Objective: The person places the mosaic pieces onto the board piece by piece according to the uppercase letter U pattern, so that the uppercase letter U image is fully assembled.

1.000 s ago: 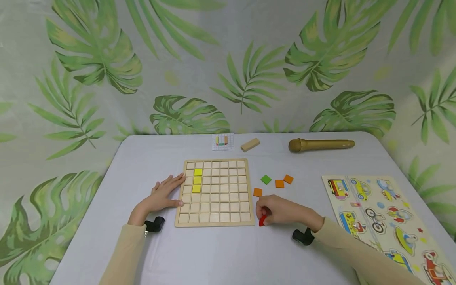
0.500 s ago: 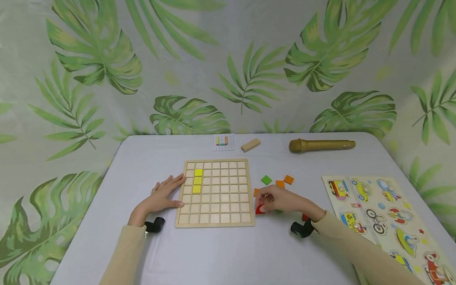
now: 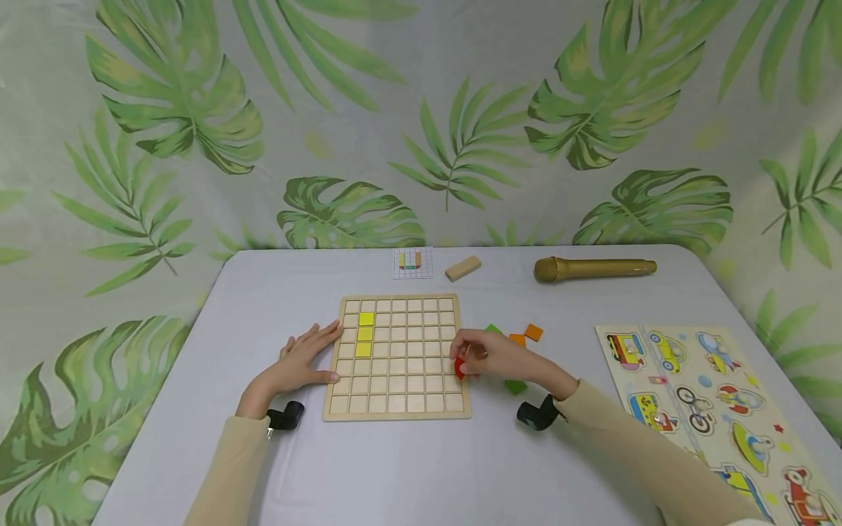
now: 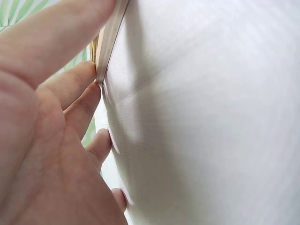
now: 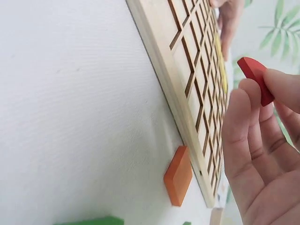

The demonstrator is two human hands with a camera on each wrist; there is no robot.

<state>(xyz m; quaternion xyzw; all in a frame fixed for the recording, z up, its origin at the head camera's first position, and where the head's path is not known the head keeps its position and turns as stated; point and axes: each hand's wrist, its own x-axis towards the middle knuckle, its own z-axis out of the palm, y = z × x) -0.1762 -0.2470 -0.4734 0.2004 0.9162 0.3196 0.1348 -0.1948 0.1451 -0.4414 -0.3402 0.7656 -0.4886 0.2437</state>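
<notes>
In the head view my right hand (image 3: 495,358) is over the right edge of a wooden grid board (image 3: 395,417). Its thumb and fingers pinch a small red wooden piece (image 5: 256,80) with a curved edge, held up above the board in the right wrist view. My left hand (image 3: 299,363) lies at the board's left edge, fingers spread, with thumb and fingertips touching the rim. Three yellow square tiles (image 3: 364,334) fill cells of one column near the upper left of the grid. Beside the board's right edge lies an orange tile (image 5: 179,176), hidden behind the right hand in the head view.
More orange tiles (image 3: 533,332) and green pieces (image 3: 515,386) lie around the right hand, partly covered. Behind the board are a printed grid card (image 3: 412,272), a wooden block (image 3: 463,268) and a gold microphone (image 3: 595,268). A picture puzzle board (image 3: 713,438) occupies the right side.
My right hand, pinching the red piece, has lifted and moved left from the table beside the board to over its right edge. The left hand has stayed put.
</notes>
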